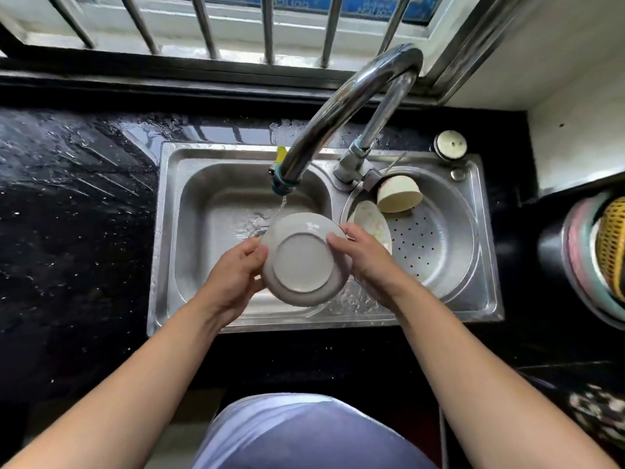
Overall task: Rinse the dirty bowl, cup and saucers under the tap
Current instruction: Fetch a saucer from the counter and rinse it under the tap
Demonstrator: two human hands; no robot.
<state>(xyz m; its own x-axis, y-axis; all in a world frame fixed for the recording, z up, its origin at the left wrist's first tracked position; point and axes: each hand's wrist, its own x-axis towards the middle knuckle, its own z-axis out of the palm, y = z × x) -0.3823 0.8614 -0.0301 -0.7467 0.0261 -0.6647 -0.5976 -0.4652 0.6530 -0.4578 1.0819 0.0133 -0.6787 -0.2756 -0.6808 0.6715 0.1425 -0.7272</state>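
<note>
I hold a grey saucer (301, 262) with its underside facing me, tilted over the left sink basin (216, 198). My left hand (233, 275) grips its left rim and my right hand (365, 258) grips its right rim. A thin stream of water runs from the chrome tap (338, 106) onto the saucer's far edge. In the round right basin (449, 231), a cream bowl (399, 194) lies tipped on its side. A second saucer (372, 221) leans upright beside it, partly hidden by my right hand. No cup is visible.
The perforated strainer floor (422, 245) of the right basin lies beyond my right hand. A round sink plug (450, 145) rests at the sink's back right corner. The wet black countertop (67, 198) surrounds the sink. A basket with a yellow mesh (608, 245) sits at the right edge.
</note>
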